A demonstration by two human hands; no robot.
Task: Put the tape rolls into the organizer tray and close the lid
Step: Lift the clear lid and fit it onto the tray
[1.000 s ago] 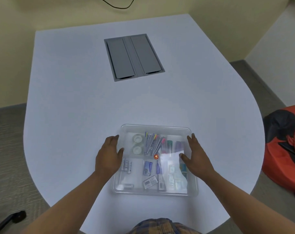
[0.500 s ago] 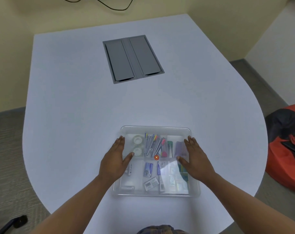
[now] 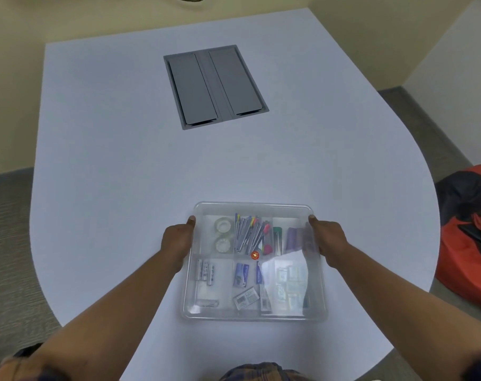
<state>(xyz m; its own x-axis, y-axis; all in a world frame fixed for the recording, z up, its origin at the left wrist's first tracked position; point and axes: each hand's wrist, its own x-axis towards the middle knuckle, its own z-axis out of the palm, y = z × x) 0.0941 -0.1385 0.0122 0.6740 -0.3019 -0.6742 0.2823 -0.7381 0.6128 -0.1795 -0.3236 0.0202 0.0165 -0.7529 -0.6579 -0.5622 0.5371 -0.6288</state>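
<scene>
**Both hands grip the sides of the lidded organizer tray**

While the clear organizer tray [image 3: 254, 316] sits on the near part of the white table [image 3: 123, 174], the person holds it from both sides. The left hand [image 3: 178, 240] is pressed against the tray's left wall, its fingers curled down along the edge and the thumb tip resting at the far-left rim. The right hand [image 3: 328, 243] mirrors it on the right wall, fingers wrapped around the side and thumb up at the far-right rim. Each hand is closed on the tray's edge, not spread flat.

A transparent lid [image 3: 286, 209] covers the tray, with glare across its right half. Through it, two tape rolls [image 3: 223, 234] are visible in the far-left compartment, one behind the other, lying just to the right of the left hand and separated from it by the tray wall. Beside them, in the next compartment, lies a bundle of pens [image 3: 249, 233]. Batteries [image 3: 205, 271] rest in the near-left compartment, close to the left wrist. Small blue packets [image 3: 241, 274] lie in the middle near section. A small red-orange spot [image 3: 255, 255] shows near the tray's centre; what it is cannot be told.

Farther away, well apart from the tray, a grey cable hatch [image 3: 216, 86] is set into the tabletop. An orange and black beanbag [image 3: 470, 229] sits on the floor to the right of the table.
</scene>
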